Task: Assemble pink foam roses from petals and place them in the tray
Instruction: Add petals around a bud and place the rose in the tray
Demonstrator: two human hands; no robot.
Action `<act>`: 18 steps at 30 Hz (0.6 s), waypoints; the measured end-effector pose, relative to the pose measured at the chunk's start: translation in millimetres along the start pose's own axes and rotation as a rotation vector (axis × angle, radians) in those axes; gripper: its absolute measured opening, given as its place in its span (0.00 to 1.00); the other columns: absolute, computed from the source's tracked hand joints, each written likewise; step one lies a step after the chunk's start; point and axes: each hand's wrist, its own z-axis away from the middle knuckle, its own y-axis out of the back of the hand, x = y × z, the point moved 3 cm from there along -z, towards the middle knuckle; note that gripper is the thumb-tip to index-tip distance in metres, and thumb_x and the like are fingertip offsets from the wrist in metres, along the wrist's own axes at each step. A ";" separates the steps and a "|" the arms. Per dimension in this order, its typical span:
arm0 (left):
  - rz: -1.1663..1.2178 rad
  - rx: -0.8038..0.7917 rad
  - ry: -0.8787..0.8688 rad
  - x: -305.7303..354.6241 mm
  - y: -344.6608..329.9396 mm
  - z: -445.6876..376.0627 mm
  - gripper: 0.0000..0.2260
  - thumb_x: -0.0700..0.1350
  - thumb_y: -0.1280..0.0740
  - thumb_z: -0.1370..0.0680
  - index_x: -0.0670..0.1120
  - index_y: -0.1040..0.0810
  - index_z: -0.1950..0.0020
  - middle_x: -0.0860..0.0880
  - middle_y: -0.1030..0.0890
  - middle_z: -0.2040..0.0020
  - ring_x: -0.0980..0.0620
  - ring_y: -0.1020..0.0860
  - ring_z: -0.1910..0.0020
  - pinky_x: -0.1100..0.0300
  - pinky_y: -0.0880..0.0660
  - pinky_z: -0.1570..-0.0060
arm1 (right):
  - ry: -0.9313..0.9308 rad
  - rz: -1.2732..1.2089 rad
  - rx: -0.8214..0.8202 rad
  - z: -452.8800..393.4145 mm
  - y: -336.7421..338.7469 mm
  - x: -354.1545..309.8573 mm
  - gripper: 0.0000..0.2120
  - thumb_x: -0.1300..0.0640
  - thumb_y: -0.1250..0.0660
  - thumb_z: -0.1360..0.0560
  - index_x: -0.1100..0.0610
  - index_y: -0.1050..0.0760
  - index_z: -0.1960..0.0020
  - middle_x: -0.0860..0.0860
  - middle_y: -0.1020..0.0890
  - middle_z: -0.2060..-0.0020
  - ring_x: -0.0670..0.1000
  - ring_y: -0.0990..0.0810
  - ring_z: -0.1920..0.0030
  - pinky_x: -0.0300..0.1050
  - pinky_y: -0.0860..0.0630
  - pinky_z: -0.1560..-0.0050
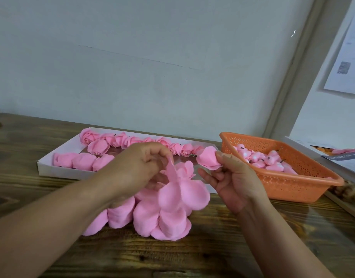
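Note:
My left hand (138, 167) pinches the top petal of a stack of flat pink foam petal sheets (164, 209) that lies on the wooden table, lifting its edge. My right hand (234, 177) pinches a pink rose bud (207, 158) on a short dark stem, held above the table between the tray and the basket. Behind my hands, the white tray (44, 165) holds several finished pink roses (96, 146) in rows.
An orange perforated basket (289, 183) at the right holds several pink bud cores with dark stems. The grey wall runs close behind the tray. A framed board with a paper card (341, 155) lies at the far right edge.

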 end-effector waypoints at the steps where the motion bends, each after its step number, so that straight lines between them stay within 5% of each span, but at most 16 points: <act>1: 0.098 0.034 0.040 -5.4 -3.0 0.3 0.16 0.32 0.41 0.20 0.45 0.21 0.63 0.39 0.16 0.56 0.52 0.19 0.69 0.62 0.21 0.70 | 0.001 -0.006 0.002 0.1 0.2 -0.2 0.22 0.66 0.39 0.23 0.53 0.17 0.71 0.51 0.27 0.77 0.47 0.27 0.73 0.50 0.17 0.58; 10: 0.615 0.132 0.185 -31.9 -12.7 -7.8 0.11 0.34 0.41 0.20 0.44 0.24 0.58 0.40 0.16 0.55 0.43 0.17 0.57 0.52 0.19 0.57 | -0.036 -0.046 -0.014 4.9 -4.6 -1.7 0.17 0.66 0.39 0.24 0.57 0.21 0.68 0.50 0.31 0.80 0.44 0.33 0.80 0.43 0.20 0.69; 13: 0.575 0.130 0.104 -35.2 -15.9 -5.4 0.11 0.33 0.43 0.20 0.45 0.25 0.53 0.39 0.22 0.51 0.43 0.23 0.53 0.53 0.25 0.51 | -0.057 -0.021 -0.039 5.8 -6.5 0.5 0.21 0.65 0.39 0.24 0.56 0.21 0.74 0.51 0.32 0.80 0.45 0.33 0.80 0.52 0.17 0.62; 18: 0.468 0.173 -0.018 -34.0 -15.8 -1.0 0.13 0.32 0.45 0.19 0.45 0.25 0.52 0.49 0.19 0.59 0.58 0.20 0.62 0.67 0.21 0.62 | -0.120 -0.014 -0.063 7.0 -9.9 4.9 0.09 0.65 0.37 0.27 0.61 0.24 0.65 0.52 0.30 0.78 0.46 0.31 0.80 0.43 0.23 0.73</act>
